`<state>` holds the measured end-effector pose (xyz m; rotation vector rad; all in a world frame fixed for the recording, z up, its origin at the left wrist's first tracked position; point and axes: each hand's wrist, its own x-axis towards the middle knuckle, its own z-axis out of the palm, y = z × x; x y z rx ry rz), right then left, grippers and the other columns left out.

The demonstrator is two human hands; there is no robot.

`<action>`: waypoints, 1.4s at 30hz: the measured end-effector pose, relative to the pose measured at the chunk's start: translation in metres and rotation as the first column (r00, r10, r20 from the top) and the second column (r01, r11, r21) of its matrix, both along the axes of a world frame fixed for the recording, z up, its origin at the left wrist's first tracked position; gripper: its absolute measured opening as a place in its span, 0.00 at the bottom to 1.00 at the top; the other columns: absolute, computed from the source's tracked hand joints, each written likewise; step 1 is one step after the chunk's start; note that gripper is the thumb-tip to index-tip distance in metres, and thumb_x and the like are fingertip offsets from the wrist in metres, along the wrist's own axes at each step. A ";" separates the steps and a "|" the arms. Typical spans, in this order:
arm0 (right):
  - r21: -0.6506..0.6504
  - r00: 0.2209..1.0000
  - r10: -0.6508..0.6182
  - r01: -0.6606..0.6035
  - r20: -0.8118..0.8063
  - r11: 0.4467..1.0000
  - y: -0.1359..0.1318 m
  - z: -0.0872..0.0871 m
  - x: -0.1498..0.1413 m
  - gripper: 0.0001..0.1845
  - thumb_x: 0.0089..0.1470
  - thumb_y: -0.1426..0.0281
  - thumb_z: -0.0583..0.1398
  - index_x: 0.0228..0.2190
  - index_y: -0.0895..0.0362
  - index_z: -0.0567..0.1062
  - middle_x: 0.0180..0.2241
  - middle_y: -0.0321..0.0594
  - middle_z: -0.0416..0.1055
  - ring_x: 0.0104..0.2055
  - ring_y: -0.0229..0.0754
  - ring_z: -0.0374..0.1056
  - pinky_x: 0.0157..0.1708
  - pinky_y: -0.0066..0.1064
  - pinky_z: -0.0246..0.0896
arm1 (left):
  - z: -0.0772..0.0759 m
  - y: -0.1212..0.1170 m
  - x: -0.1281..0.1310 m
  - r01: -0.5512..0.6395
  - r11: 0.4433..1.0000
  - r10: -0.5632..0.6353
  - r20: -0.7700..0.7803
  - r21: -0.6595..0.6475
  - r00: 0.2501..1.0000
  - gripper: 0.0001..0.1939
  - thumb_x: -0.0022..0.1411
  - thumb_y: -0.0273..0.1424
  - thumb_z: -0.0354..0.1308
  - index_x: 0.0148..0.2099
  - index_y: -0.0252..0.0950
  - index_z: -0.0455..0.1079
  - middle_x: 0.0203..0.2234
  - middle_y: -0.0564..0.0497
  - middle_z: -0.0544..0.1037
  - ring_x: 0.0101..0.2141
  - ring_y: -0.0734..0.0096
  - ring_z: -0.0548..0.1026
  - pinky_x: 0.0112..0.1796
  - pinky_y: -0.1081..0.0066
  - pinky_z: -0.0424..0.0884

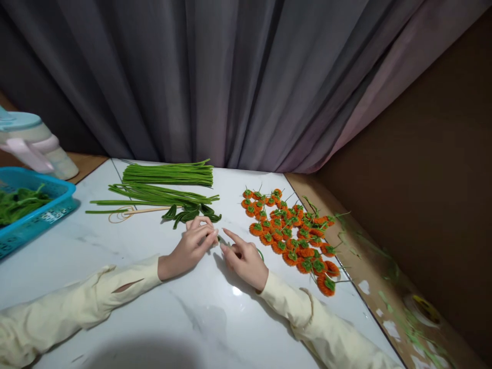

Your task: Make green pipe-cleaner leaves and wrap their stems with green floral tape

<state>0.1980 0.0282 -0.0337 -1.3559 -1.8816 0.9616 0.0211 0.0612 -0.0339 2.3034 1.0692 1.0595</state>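
Near the middle of the table, my left hand (194, 243) is closed in a pinch on a small dark green fuzzy piece (220, 239), mostly hidden by the fingers. Facing it, my right hand (244, 260) has its index finger stretched toward the left fingertips, with the thumb and other fingers curled in. A thin green loop (261, 254) shows behind the right hand; what it belongs to is hidden. Just beyond my left hand lie several dark green fuzzy leaves (192, 212). Orange fuzzy persimmon-like pieces with green tops (291, 256) spread right of my right hand.
Light green pipe cleaners (167, 175) lie bundled at the back, with looser ones (154, 195) in front. A thin wooden stick (148, 210) lies beside them. At left are a blue basket (42, 221) and a cup (36, 143). Scraps and a tape roll (425, 310) lie at right.
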 end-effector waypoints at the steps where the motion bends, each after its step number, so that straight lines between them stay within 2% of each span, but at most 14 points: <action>1: -0.003 0.999 0.014 -0.014 -0.048 1.000 0.001 0.000 0.001 0.25 0.57 0.65 0.53 0.54 0.60 0.64 0.20 0.33 0.70 0.19 0.34 0.60 0.25 0.25 0.57 | 0.002 0.000 0.001 0.016 0.994 -0.007 0.079 -0.109 0.997 0.17 0.67 0.32 0.43 0.28 0.35 0.66 0.28 0.49 0.70 0.42 0.64 0.66 0.42 0.64 0.58; 3: 0.017 0.992 0.049 -0.047 -0.117 0.999 0.001 0.002 0.002 0.26 0.55 0.65 0.54 0.55 0.59 0.62 0.26 0.36 0.73 0.21 0.34 0.62 0.26 0.25 0.58 | 0.007 -0.001 0.002 0.047 0.959 0.015 0.215 -0.279 0.976 0.18 0.66 0.36 0.45 0.28 0.35 0.67 0.32 0.47 0.70 0.43 0.64 0.66 0.43 0.67 0.61; 6: 0.063 0.987 0.084 -0.076 -0.136 0.995 0.001 0.003 0.003 0.24 0.53 0.66 0.57 0.52 0.58 0.66 0.27 0.37 0.72 0.23 0.35 0.63 0.26 0.25 0.59 | 0.016 -0.002 0.004 0.106 0.903 0.035 0.318 -0.416 0.948 0.18 0.64 0.40 0.47 0.28 0.35 0.69 0.31 0.48 0.70 0.43 0.64 0.66 0.46 0.67 0.62; 10: 0.115 0.985 0.088 -0.071 -0.145 0.991 0.002 -0.002 0.002 0.19 0.52 0.66 0.59 0.46 0.59 0.71 0.34 0.42 0.73 0.27 0.35 0.65 0.26 0.25 0.60 | 0.018 -0.003 0.005 0.179 0.860 -0.001 0.350 -0.477 0.937 0.20 0.64 0.44 0.47 0.29 0.34 0.69 0.36 0.47 0.71 0.45 0.62 0.65 0.48 0.65 0.61; 14: 0.120 0.978 0.070 -0.047 -0.197 0.992 0.004 -0.011 0.002 0.15 0.53 0.69 0.57 0.42 0.59 0.75 0.32 0.41 0.73 0.24 0.34 0.64 0.25 0.25 0.59 | 0.012 0.000 0.002 0.151 0.882 -0.001 0.318 -0.446 0.948 0.23 0.66 0.44 0.43 0.33 0.34 0.71 0.40 0.45 0.69 0.49 0.61 0.63 0.50 0.63 0.59; 17: 0.164 0.971 0.082 -0.045 -0.225 0.985 0.004 -0.013 0.005 0.15 0.54 0.70 0.56 0.42 0.58 0.77 0.29 0.40 0.73 0.25 0.35 0.65 0.26 0.26 0.60 | 0.014 0.003 -0.002 0.136 0.932 -0.057 0.236 -0.335 0.970 0.23 0.68 0.40 0.39 0.34 0.35 0.71 0.37 0.46 0.71 0.48 0.62 0.63 0.50 0.61 0.57; 21: 0.239 0.967 0.074 -0.014 -0.242 0.971 0.004 -0.015 0.006 0.16 0.54 0.73 0.56 0.44 0.55 0.77 0.30 0.40 0.74 0.27 0.35 0.67 0.29 0.25 0.62 | 0.025 0.007 -0.008 0.181 0.983 -0.181 -0.007 -0.022 0.984 0.19 0.70 0.33 0.38 0.35 0.34 0.68 0.31 0.48 0.74 0.47 0.61 0.62 0.47 0.59 0.53; 23: 0.255 0.972 0.074 -0.015 -0.224 0.967 0.003 -0.016 0.006 0.16 0.54 0.74 0.56 0.43 0.55 0.77 0.30 0.40 0.74 0.28 0.36 0.68 0.30 0.25 0.62 | 0.030 0.009 -0.011 0.215 0.966 -0.194 -0.153 0.141 0.969 0.17 0.69 0.30 0.39 0.36 0.34 0.68 0.31 0.48 0.75 0.47 0.60 0.61 0.45 0.59 0.51; 26: 0.277 0.981 0.100 -0.051 -0.167 0.960 0.002 -0.017 0.006 0.15 0.55 0.73 0.56 0.43 0.53 0.77 0.31 0.40 0.75 0.31 0.37 0.70 0.32 0.25 0.63 | 0.035 0.014 -0.015 0.273 0.908 -0.169 -0.318 0.318 0.933 0.16 0.69 0.28 0.40 0.35 0.34 0.68 0.35 0.48 0.76 0.47 0.59 0.62 0.43 0.59 0.50; 30: 0.308 0.988 0.117 -0.080 -0.103 0.948 0.001 -0.016 0.006 0.15 0.56 0.74 0.55 0.43 0.53 0.77 0.31 0.40 0.75 0.32 0.37 0.70 0.33 0.25 0.64 | 0.037 0.022 -0.020 0.332 0.839 -0.124 -0.443 0.431 0.888 0.16 0.69 0.29 0.41 0.35 0.33 0.69 0.37 0.45 0.76 0.47 0.56 0.63 0.42 0.59 0.52; 33: 0.315 0.991 0.109 -0.078 -0.082 0.946 0.001 -0.017 0.007 0.16 0.56 0.75 0.55 0.43 0.54 0.77 0.30 0.40 0.75 0.31 0.37 0.70 0.32 0.25 0.63 | 0.043 0.027 -0.024 0.293 0.878 -0.115 -0.428 0.379 0.896 0.15 0.69 0.28 0.41 0.37 0.34 0.69 0.38 0.45 0.76 0.48 0.57 0.62 0.44 0.58 0.52; 36: 0.316 0.989 0.124 -0.093 -0.077 0.944 0.001 -0.018 0.006 0.17 0.56 0.76 0.54 0.43 0.52 0.77 0.31 0.39 0.75 0.31 0.36 0.70 0.32 0.24 0.63 | 0.052 0.030 -0.027 0.285 0.941 -0.201 -0.379 0.181 0.903 0.14 0.69 0.30 0.41 0.39 0.36 0.69 0.43 0.46 0.73 0.50 0.59 0.60 0.47 0.59 0.53; 39: 0.324 0.986 0.149 -0.119 -0.072 0.939 0.001 -0.018 0.006 0.17 0.56 0.75 0.54 0.44 0.52 0.77 0.31 0.39 0.75 0.31 0.36 0.71 0.33 0.24 0.64 | 0.059 0.029 -0.029 0.398 0.917 -0.363 -0.383 0.013 0.849 0.09 0.67 0.33 0.47 0.43 0.40 0.68 0.51 0.47 0.67 0.54 0.58 0.55 0.50 0.59 0.52; 42: 0.342 0.984 0.165 -0.132 -0.069 0.931 0.000 -0.018 0.006 0.17 0.56 0.75 0.54 0.44 0.52 0.76 0.31 0.39 0.75 0.32 0.36 0.71 0.33 0.24 0.65 | 0.058 0.028 -0.028 0.459 0.888 -0.425 -0.431 -0.027 0.796 0.07 0.65 0.32 0.50 0.40 0.41 0.70 0.54 0.47 0.63 0.57 0.54 0.51 0.53 0.55 0.49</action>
